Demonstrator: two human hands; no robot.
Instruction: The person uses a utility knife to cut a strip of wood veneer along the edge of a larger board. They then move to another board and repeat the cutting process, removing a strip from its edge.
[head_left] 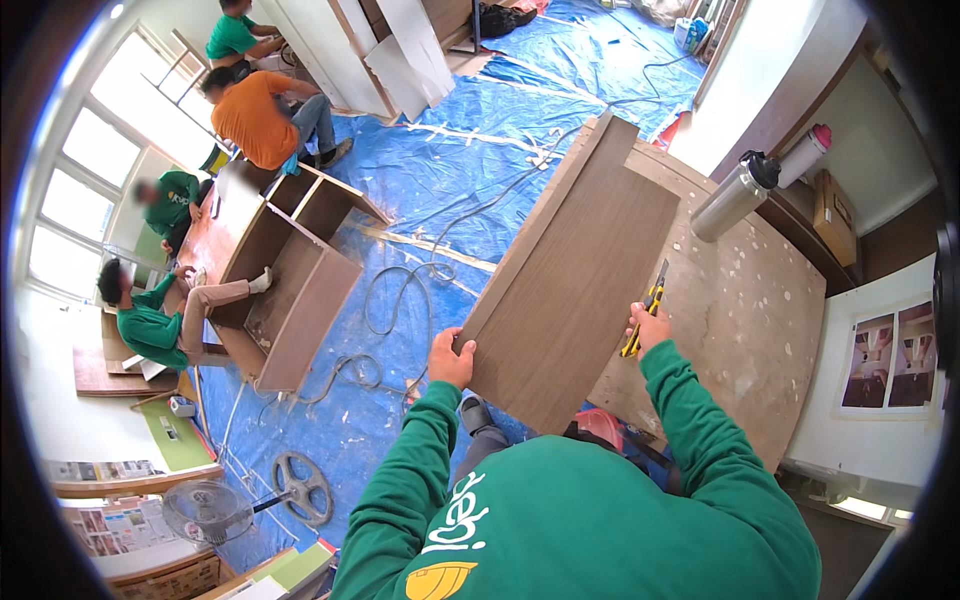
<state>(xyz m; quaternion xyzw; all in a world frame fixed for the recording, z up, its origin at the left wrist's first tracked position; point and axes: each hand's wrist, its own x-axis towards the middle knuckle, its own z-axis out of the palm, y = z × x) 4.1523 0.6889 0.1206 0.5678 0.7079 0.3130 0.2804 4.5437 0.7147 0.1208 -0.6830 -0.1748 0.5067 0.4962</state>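
Observation:
A long brown wood-grain board [585, 270] with a raised strip along its left edge lies slanting in front of me, partly over a worn, paint-spotted tabletop [745, 320]. My left hand [452, 360] is closed round the board's near left corner, thumb on top. In my right hand [652, 328] is a yellow and black utility knife [655, 303], its blade out and pointing away from me. That hand is above the board's right edge and the tabletop. Whether the knife touches the board I cannot tell.
Beyond the tabletop's right edge stand a metal bottle [735, 195] and a pink-capped bottle [802, 156]. A grey cable [405, 290] loops over the blue floor sheet [400, 335]. To the left, several people sit around a wooden cabinet [315, 290]. A fan [207, 512] is at lower left.

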